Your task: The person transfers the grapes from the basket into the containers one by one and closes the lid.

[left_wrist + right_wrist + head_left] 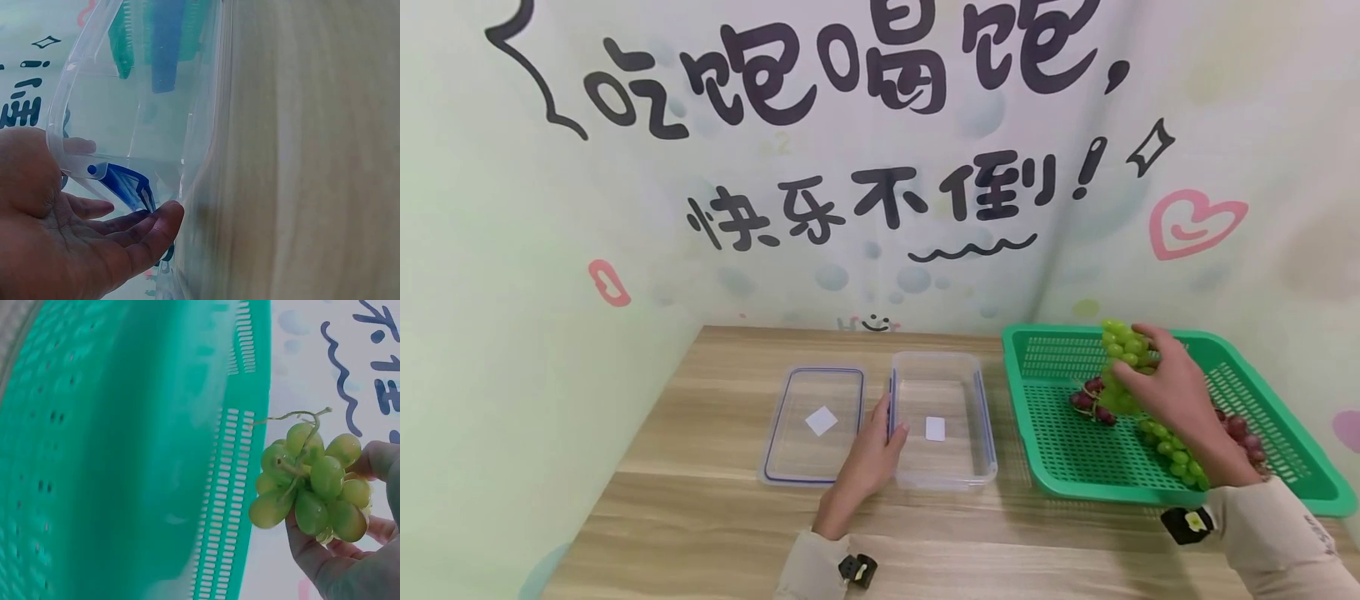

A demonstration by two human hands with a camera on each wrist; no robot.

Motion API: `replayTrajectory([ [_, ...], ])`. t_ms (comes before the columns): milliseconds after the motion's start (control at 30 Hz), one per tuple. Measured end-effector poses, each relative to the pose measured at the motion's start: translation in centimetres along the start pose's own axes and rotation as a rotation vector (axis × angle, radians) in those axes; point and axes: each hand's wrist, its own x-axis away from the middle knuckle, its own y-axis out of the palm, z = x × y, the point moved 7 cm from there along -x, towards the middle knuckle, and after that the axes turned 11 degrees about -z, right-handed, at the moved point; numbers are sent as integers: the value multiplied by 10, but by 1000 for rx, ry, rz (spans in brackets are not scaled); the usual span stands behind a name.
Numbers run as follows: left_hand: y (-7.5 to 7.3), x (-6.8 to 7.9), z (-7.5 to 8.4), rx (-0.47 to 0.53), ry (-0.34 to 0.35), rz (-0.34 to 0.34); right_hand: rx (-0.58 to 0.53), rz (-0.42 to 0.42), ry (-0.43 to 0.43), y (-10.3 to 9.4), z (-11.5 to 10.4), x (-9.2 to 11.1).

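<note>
My right hand [1172, 383] holds a bunch of green grapes [1126, 346] up over the green basket [1063, 454], thumb and fingers around its sides. In the right wrist view the bunch [312, 487] shows its thin brown-green stem on the near side. My left hand [872, 450] grips the left side wall of a clear plastic container [940, 481], thumb over the rim and the other fingers along the outside. Close to those fingers a blue latch [128, 185] hangs down in the left wrist view. The container stands uncovered, with a white label showing.
Left of the container lies its clear lid [827, 387] with a blue seal and white label. Inside the basket are dark red grapes [1086, 402], more green grapes [1176, 454] and, partly behind my right arm, another red bunch [1243, 433]. A printed wall [865, 283] backs the wooden table [700, 508].
</note>
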Motion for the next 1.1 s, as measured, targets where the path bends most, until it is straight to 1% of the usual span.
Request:
replayTrajectory([
  [233, 1, -1, 0, -18, 1, 8, -121, -20, -1, 4, -11, -5],
  [533, 1, -2, -1, -15, -18, 8, -210, -41, -31, 14, -32, -11],
  [667, 1, -1, -1, -14, -28, 7, -232, -45, -40, 19, -41, -13],
  [767, 1, -1, 0, -7, -22, 4, -231, -42, -49, 22, -46, -15],
  [900, 2, -1, 1, 0, -17, 2, -243, -57, -53, 27, -50, -16],
  [1100, 2, -1, 0, 1, -34, -3, -303, -87, -44, 35, -58, -18],
])
